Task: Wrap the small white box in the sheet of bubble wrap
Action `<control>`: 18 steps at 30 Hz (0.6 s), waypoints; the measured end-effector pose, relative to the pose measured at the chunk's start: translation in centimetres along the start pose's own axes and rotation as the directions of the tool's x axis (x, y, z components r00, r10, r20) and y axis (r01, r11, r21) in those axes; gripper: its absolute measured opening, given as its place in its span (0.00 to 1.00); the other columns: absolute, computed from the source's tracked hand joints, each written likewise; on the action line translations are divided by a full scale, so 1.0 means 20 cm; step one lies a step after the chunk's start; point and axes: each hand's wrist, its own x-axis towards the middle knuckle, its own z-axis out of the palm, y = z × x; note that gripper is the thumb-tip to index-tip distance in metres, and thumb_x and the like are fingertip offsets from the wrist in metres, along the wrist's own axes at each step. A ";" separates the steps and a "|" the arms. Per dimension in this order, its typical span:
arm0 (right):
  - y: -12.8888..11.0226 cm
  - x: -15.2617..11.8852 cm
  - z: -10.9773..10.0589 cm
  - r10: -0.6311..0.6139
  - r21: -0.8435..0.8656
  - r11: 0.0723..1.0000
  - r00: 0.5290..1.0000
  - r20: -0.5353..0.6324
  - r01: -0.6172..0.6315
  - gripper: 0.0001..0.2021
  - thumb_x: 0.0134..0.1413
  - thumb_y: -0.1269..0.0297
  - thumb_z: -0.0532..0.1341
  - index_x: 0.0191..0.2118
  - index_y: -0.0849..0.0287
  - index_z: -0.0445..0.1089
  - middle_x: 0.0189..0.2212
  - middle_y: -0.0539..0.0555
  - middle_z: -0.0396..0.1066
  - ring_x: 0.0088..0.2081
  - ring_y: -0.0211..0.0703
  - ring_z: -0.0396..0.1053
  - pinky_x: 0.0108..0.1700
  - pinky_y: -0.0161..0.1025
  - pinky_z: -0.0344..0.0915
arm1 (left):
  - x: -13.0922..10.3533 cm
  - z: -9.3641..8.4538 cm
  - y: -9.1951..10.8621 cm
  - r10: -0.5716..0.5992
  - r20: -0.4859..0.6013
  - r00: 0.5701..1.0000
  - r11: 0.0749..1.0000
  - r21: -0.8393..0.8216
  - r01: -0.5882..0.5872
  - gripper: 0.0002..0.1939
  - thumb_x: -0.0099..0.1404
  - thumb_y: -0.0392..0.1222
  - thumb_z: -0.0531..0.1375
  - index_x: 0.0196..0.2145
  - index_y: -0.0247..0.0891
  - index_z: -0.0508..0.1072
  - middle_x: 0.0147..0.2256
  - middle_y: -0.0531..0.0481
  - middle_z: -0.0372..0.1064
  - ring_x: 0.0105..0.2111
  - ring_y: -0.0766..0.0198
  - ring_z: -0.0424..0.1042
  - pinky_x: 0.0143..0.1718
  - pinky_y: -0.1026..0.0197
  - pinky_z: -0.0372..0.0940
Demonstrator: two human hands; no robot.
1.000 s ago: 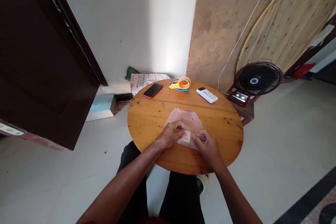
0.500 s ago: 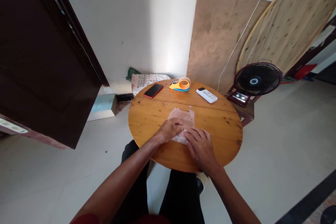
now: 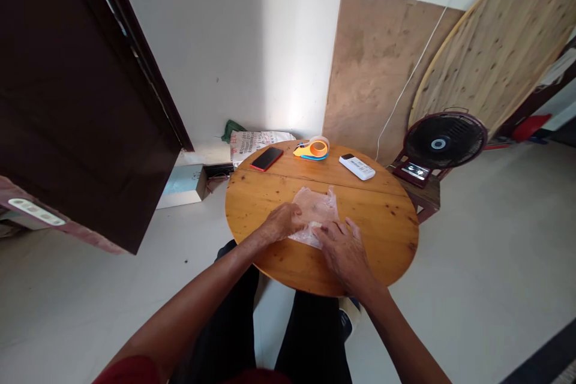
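Observation:
A thin, translucent pinkish plastic sheet (image 3: 316,206) lies spread on the round wooden table (image 3: 382,222), its far edge crinkled. My left hand (image 3: 283,221) is at the sheet's left side, fingers curled together at its edge. Opposite it, my right hand (image 3: 344,246) reaches over the near right part, thumb and fingers bent around a small pale item (image 3: 317,228) on the sheet. What exactly the small item is cannot be made out.
Along the table's far side are a red-edged phone (image 3: 267,159), an orange tape dispenser (image 3: 312,148) and a white device (image 3: 357,166). A black fan (image 3: 438,144) stands on a stool to the right. A dark door (image 3: 85,84) is at the left.
My left hand has shifted slightly left. My right fingers have bent more over the sheet's near part. The whole view has moved a little.

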 end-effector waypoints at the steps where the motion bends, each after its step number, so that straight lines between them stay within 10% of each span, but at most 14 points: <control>1: 0.00 0.00 -0.01 0.000 -0.006 1.000 1.000 0.003 0.000 0.17 0.58 0.72 0.53 0.50 0.51 0.68 0.46 0.54 0.69 0.48 0.46 0.61 0.61 0.52 0.41 | -0.02 -0.02 0.00 -0.015 -0.025 1.000 0.999 0.042 0.016 0.23 0.53 0.50 0.63 0.45 0.39 0.71 0.43 0.45 0.70 0.42 0.56 0.70 0.42 0.61 0.63; 8: -0.02 0.02 -0.03 -0.034 -0.063 0.997 0.999 -0.003 0.034 0.16 0.56 0.76 0.53 0.47 0.53 0.68 0.42 0.54 0.69 0.46 0.47 0.62 0.60 0.55 0.40 | -0.09 -0.14 -0.03 -0.131 -0.040 0.991 0.989 0.063 0.133 0.24 0.51 0.59 0.63 0.35 0.37 0.70 0.31 0.46 0.70 0.35 0.55 0.72 0.33 0.63 0.61; 14: -0.03 0.04 -0.04 -0.076 -0.102 0.992 0.997 -0.005 0.075 0.20 0.54 0.79 0.52 0.49 0.52 0.67 0.38 0.54 0.69 0.43 0.48 0.63 0.60 0.56 0.41 | -0.09 -0.16 -0.03 -0.250 0.262 0.932 0.905 -0.280 0.321 0.25 0.48 0.62 0.64 0.27 0.36 0.66 0.15 0.57 0.58 0.14 0.69 0.59 0.16 0.68 0.50; 18: -0.03 0.04 -0.05 -0.102 -0.121 0.987 0.994 0.026 0.104 0.22 0.53 0.80 0.52 0.50 0.51 0.67 0.39 0.56 0.68 0.44 0.50 0.62 0.60 0.56 0.42 | -0.10 -0.12 -0.04 -0.264 0.277 0.924 0.871 -0.342 0.351 0.21 0.47 0.56 0.66 0.28 0.36 0.67 0.14 0.60 0.56 0.12 0.73 0.54 0.15 0.69 0.46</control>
